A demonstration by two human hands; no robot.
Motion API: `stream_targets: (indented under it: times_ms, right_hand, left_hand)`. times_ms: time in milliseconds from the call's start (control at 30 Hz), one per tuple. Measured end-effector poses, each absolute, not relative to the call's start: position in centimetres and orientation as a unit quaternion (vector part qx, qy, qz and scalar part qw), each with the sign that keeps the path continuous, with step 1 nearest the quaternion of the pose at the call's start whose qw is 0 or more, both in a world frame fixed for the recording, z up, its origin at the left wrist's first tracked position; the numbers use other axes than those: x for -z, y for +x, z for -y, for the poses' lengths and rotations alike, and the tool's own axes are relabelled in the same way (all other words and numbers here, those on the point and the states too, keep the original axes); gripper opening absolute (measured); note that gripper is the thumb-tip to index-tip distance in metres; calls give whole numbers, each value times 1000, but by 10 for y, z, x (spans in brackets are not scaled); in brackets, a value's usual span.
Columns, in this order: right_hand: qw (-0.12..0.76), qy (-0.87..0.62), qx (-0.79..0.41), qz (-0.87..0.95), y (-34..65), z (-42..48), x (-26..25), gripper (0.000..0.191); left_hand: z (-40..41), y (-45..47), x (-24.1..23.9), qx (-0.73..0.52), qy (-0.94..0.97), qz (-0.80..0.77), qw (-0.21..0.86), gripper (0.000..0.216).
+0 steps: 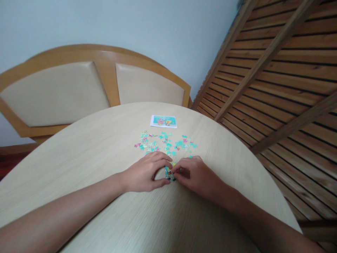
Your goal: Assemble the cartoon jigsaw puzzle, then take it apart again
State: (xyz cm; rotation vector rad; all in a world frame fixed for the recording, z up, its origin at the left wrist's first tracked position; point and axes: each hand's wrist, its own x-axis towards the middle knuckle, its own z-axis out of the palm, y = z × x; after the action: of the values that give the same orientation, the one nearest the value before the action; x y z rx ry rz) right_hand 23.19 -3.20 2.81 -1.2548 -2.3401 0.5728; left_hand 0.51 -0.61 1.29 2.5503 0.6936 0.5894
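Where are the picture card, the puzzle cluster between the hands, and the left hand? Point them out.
Picture card (164,121): head view, middle of its printed face.
Puzzle cluster (169,174): head view, exposed part near its middle.
Left hand (144,171): head view, back of the hand.

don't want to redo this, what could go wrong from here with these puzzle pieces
The left hand and right hand crowd the compact, multicoloured jigsaw patch between them, so a bump might shift it. The loose turquoise and pink jigsaw pieces lie just beyond both hands; a brush could scatter them.
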Motion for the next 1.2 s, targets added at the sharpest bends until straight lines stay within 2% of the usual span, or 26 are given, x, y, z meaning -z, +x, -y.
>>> stream_targets:
  times_ms: [567, 833, 1200]
  right_hand:
    - [169, -425, -174, 872, 238, 33, -32, 15]
    - [126, -375, -62, 917, 239, 36, -37, 8]
    - [79, -326, 91, 938, 234, 42, -38, 14]
  left_hand:
    - [6, 6, -14, -218, 920, -248, 212, 30]
    - [7, 6, -15, -221, 918, -247, 215, 23]
    - [6, 7, -14, -213, 922, -247, 208, 24]
